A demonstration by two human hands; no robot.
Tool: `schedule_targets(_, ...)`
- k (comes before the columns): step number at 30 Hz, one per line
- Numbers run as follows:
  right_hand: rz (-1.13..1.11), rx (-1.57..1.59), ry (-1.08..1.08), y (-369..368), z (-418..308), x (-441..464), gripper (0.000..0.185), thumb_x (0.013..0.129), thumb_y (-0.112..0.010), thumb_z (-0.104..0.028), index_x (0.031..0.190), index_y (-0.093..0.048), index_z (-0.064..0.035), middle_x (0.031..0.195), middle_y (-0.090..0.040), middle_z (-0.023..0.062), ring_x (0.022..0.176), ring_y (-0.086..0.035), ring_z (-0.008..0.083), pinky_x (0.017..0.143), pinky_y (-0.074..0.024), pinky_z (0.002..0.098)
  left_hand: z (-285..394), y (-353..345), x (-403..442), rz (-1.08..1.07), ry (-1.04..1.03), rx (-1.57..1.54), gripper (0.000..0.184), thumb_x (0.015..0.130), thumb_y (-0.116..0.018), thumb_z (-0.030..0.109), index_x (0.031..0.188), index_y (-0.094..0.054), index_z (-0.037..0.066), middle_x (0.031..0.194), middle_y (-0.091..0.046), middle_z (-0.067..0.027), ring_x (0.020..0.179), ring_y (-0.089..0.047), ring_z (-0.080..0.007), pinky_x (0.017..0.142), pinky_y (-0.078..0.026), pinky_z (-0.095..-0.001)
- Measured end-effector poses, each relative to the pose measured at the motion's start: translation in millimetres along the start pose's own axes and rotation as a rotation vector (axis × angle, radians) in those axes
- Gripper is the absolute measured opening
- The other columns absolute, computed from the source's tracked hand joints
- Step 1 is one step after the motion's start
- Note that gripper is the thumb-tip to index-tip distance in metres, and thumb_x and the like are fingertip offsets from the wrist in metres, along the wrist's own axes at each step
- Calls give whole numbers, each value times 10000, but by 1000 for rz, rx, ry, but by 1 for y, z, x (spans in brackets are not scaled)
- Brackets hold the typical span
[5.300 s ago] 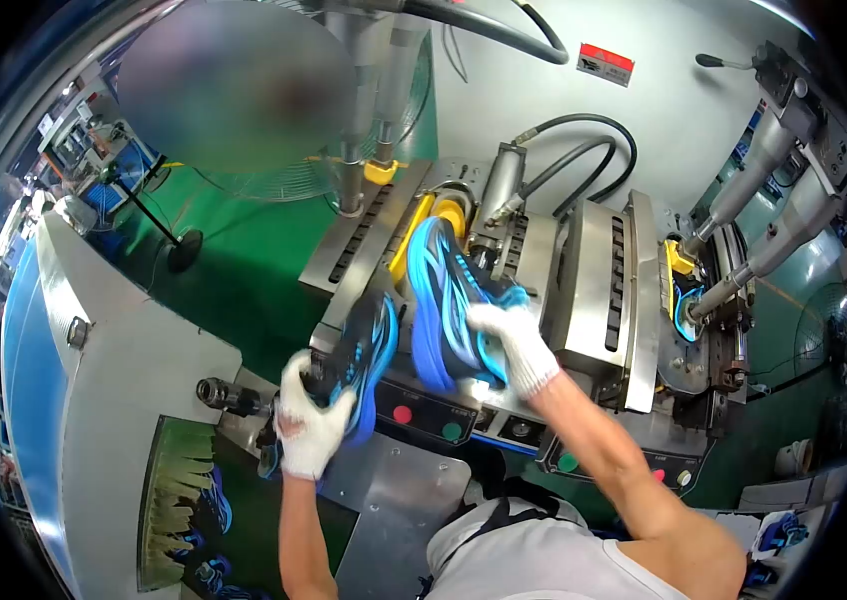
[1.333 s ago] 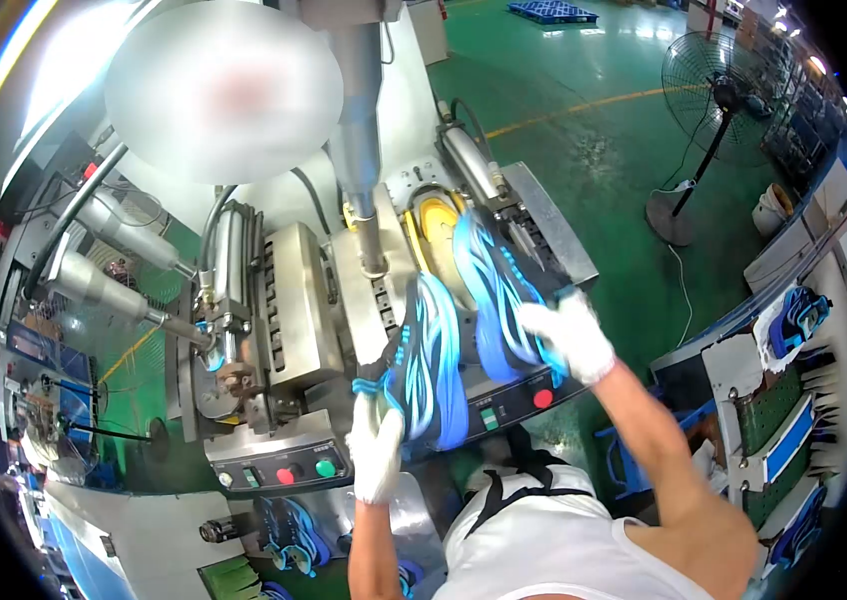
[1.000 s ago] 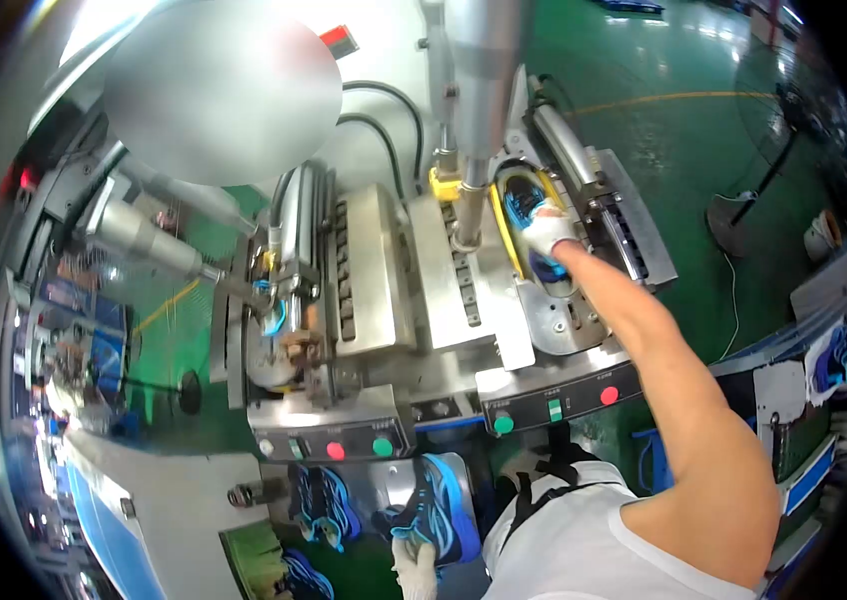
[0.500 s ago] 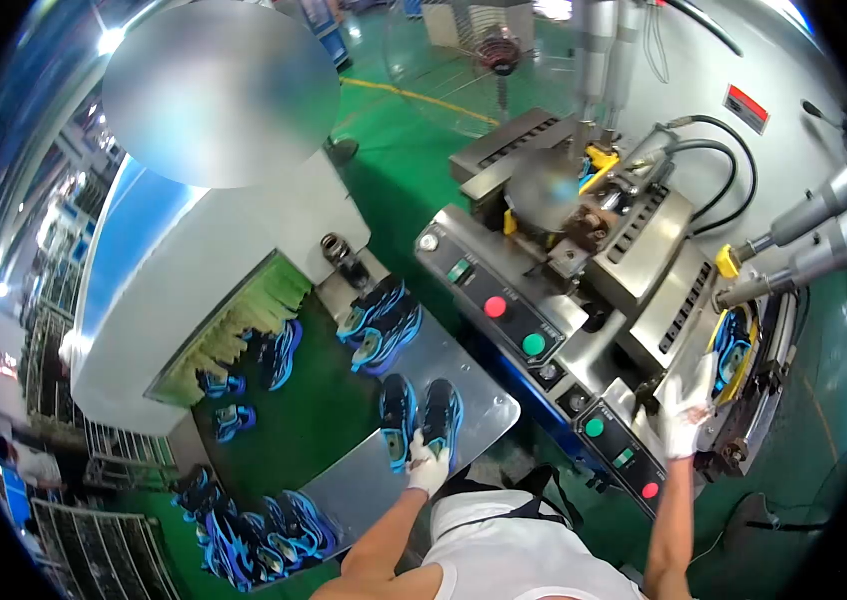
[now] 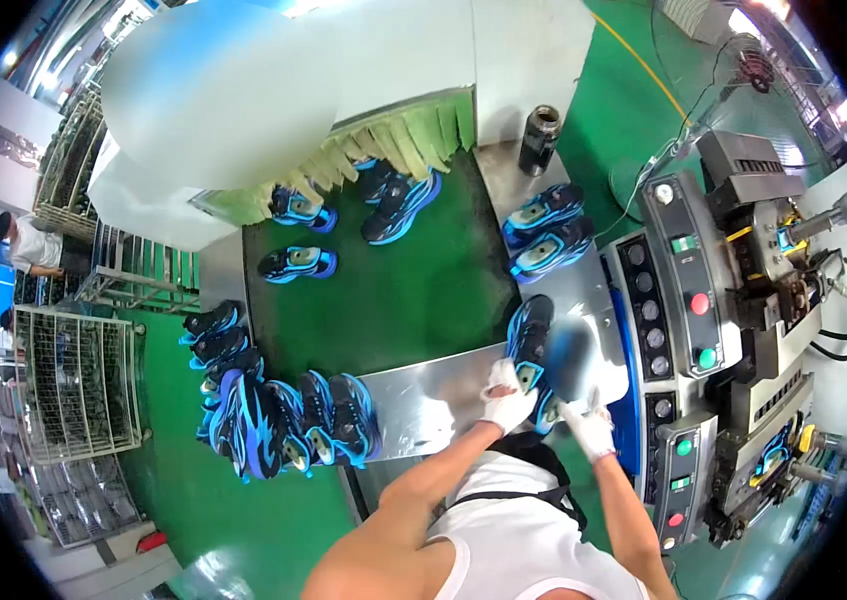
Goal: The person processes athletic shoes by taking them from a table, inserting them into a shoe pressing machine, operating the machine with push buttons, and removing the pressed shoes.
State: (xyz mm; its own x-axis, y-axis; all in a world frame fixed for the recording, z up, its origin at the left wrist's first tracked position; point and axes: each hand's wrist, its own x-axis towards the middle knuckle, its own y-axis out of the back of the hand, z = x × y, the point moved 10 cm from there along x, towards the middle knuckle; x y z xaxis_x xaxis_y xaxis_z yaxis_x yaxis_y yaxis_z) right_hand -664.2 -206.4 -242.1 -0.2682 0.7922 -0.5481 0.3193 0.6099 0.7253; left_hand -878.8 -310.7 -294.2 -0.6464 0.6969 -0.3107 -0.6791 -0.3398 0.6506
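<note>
My gloved left hand (image 5: 510, 402) is closed at the heel of a black sneaker (image 5: 536, 325) with blue trim, which lies on the metal ledge. Beside it is a second sneaker (image 5: 547, 412), mostly hidden by a blurred patch. My gloved right hand (image 5: 592, 430) has its fingers closed at the heel end of that second shoe. Ahead of both hands, another pair of sneakers (image 5: 552, 245) rests on the ledge.
Several sneakers (image 5: 289, 425) crowd the ledge's left end. A green conveyor (image 5: 384, 300) carries more shoes out from under a fringed curtain (image 5: 374, 145). A dark bottle (image 5: 540, 140) stands at the far corner. Pressing machines (image 5: 689, 270) with buttons line the right side.
My view has swung left toward the conveyor. My right hand has left the machine and come over to the sneakers beside my left hand, which stays at the heels.
</note>
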Motion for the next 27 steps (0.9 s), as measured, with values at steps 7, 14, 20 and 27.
schedule_targets(7, 255, 245, 30, -120, 30, 68, 449, 881, -721, -460, 1080, -748, -58, 971, -775, 151, 944, -742, 291, 910, -541, 429, -18, -31, 16, -126, -117, 37, 831, 814, -772, 368, 1462, -414, -9, 1333, -589, -303, 1182, -622, -462, 978, -510, -525)
schedule_targets(14, 235, 709, -394, -21, 28, -32, 563, 780, -837, -427, 1139, -736, -6, 983, -772, 171, 969, -738, 261, 876, -574, 366, -4, -21, 49, -367, 28, -250, 922, 728, -863, 249, 1447, -354, -25, 1242, -648, -225, 1128, -649, -352, 1027, -497, -422)
schedule_targets(20, 406, 993, -639, -39, 73, -158, 675, 747, -833, -533, 1115, -743, 25, 960, -758, 205, 928, -757, 318, 799, -599, 391, 41, -20, -3, -648, -246, 130, 640, 773, -886, 378, 1095, -654, -124, 1110, -718, -240, 1002, -683, -320, 947, -524, -436)
schedule_targets(27, 786, 1442, -960, -39, 94, -362, 1064, 650, -840, -727, 1104, -624, 211, 1007, -731, 271, 877, -722, 250, 740, -578, 369, 217, -21, -181, -1173, -775, 267, 704, 827, -822, 203, 1444, -554, -6, 1382, -632, -238, 1205, -621, -348, 1075, -458, -423)
